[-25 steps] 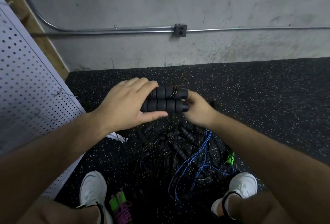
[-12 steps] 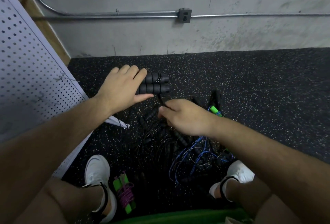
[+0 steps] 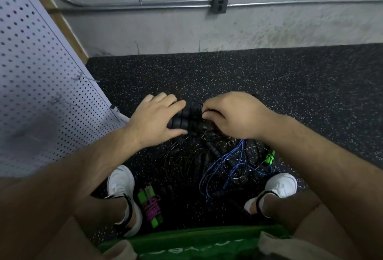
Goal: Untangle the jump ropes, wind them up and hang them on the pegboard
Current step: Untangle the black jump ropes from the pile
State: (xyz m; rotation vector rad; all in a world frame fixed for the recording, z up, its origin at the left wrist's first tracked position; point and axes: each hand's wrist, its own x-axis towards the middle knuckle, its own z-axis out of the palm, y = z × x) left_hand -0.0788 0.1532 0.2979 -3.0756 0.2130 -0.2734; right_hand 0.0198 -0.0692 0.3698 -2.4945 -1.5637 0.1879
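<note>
Fingers (image 3: 165, 102) of the left hand (image 3: 154, 118) curl over 2 black handles (image 3: 187, 117), side by side, long axis left to right, ends toward the right hand (image 3: 234, 114), whose fingertips (image 3: 208, 116) pinch a thin cord (image 3: 198, 104), above the tangle of ropes (image 3: 217, 162) on the speckled black floor (image 3: 290, 85), between the pegboard (image 3: 41, 73) and a concrete wall (image 3: 186, 31).

The left hand (image 3: 153, 118) and right hand (image 3: 234, 114) are bare, as are the left forearm (image 3: 87, 168) and right forearm (image 3: 321, 156). The left sneaker (image 3: 122, 185), at seven o'clock, and right sneaker (image 3: 281, 184), at five o'clock, are low and white with black collars. At six o'clock shows a green shirt (image 3: 196, 241) with faint pale lettering, beige shorts (image 3: 290, 245) beside it.
</note>
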